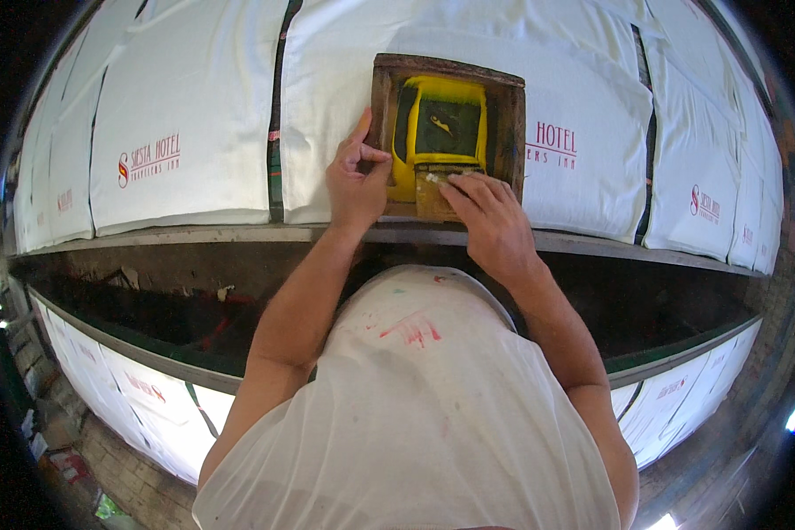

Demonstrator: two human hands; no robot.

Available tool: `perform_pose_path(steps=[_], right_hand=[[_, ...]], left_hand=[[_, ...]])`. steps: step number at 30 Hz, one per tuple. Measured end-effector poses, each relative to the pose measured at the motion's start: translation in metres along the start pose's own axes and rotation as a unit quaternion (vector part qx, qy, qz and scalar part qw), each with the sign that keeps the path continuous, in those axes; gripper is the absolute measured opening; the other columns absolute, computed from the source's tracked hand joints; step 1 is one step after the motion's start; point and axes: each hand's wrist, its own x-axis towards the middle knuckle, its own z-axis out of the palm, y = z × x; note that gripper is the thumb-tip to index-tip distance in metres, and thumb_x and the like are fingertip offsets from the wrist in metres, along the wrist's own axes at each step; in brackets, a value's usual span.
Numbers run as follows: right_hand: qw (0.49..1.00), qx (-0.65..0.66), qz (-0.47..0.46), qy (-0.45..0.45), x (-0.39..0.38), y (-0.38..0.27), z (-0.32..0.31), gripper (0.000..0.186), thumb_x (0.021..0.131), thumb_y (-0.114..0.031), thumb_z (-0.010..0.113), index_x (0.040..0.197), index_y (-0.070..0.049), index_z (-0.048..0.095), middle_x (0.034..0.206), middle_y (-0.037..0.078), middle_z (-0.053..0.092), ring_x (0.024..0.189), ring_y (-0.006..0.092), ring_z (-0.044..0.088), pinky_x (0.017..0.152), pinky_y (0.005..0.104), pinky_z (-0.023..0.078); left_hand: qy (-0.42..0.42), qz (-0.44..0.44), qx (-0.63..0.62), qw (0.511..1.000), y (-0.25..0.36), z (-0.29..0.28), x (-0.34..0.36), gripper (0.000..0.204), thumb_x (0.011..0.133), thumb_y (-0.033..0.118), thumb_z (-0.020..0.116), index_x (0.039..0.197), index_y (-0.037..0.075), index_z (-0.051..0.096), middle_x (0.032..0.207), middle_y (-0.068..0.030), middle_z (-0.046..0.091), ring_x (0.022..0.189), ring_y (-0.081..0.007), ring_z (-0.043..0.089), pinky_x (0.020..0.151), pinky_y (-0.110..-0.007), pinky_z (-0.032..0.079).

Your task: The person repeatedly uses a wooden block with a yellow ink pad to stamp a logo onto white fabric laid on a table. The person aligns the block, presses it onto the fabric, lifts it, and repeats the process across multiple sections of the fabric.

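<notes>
A dark wooden screen-printing frame [516, 119] lies on a white cloth [327, 71] that is spread over the long table in front of me. Yellow ink [446, 87] rings a dark patch of mesh [437, 137] inside it, where a small yellow design shows. My left hand [357, 181] grips the frame's left rail, with its thumb and fingers curled at the inner edge. Within the frame's near part, my right hand [494, 212] holds a yellow-stained squeegee [434, 199], its fingers on the top right of it. The cloth under the frame is hidden.
More white cloths [185, 115] with red printed marks lie side by side along the table, dark strips between them. A grey table edge [238, 233] runs before me. Behind me stands a second table with white cloths [141, 389]. Litter [66, 464] lies at lower left.
</notes>
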Motion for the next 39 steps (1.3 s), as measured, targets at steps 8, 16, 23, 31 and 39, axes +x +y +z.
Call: perform_pose_path(steps=[8,16,23,31,39], right_hand=[[0.998,-0.053,0.005,0.026,0.073,0.052,-0.001,0.052,0.089,0.009,0.062,0.139,-0.004,0.073,0.137,0.017,0.074,0.134,0.0376,0.067,0.118,0.0531,0.051],[0.999,-0.042,0.022,0.000,0.110,0.073,-0.010,0.052,0.094,0.009,0.060,0.142,-0.008,0.073,0.139,0.017,0.075,0.133,0.0378,0.068,0.117,0.0510,0.053],[0.998,-0.058,-0.018,-0.034,0.041,0.018,-0.002,0.051,0.094,-0.001,0.065,0.143,-0.011,0.073,0.134,0.016,0.076,0.127,0.0346,0.071,0.114,0.0511,0.053],[0.997,0.025,-0.001,-0.070,0.078,0.056,-0.028,0.045,0.095,0.006,0.061,0.136,-0.005,0.074,0.133,0.019,0.077,0.126,0.0391,0.071,0.115,0.0507,0.054],[0.997,-0.065,-0.028,-0.021,0.053,0.031,-0.004,0.047,0.094,-0.002,0.068,0.140,-0.011,0.074,0.132,0.015,0.076,0.125,0.0369,0.072,0.113,0.0513,0.055]], left_hand=[[0.034,0.105,-0.013,0.994,-0.006,0.004,0.002,0.019,0.090,-0.009,0.074,0.084,0.007,0.066,0.166,-0.0201,0.058,0.145,-0.0282,0.061,0.118,-0.037,0.047],[0.031,0.123,0.014,0.992,-0.006,0.003,0.001,0.019,0.090,-0.011,0.077,0.088,0.006,0.069,0.169,-0.0217,0.054,0.149,-0.0288,0.060,0.119,-0.041,0.050],[0.034,0.097,0.030,0.994,-0.005,0.004,0.000,0.018,0.089,-0.010,0.076,0.085,0.005,0.068,0.167,-0.0202,0.057,0.148,-0.0284,0.060,0.119,-0.040,0.049],[0.053,0.131,0.016,0.990,0.000,0.006,0.001,0.016,0.087,-0.008,0.075,0.081,0.005,0.069,0.162,-0.0184,0.062,0.145,-0.0324,0.061,0.120,-0.042,0.049],[0.045,0.150,0.026,0.987,-0.004,0.005,0.001,0.018,0.089,-0.010,0.075,0.087,0.006,0.068,0.166,-0.0200,0.058,0.151,-0.0320,0.058,0.120,-0.040,0.049]])
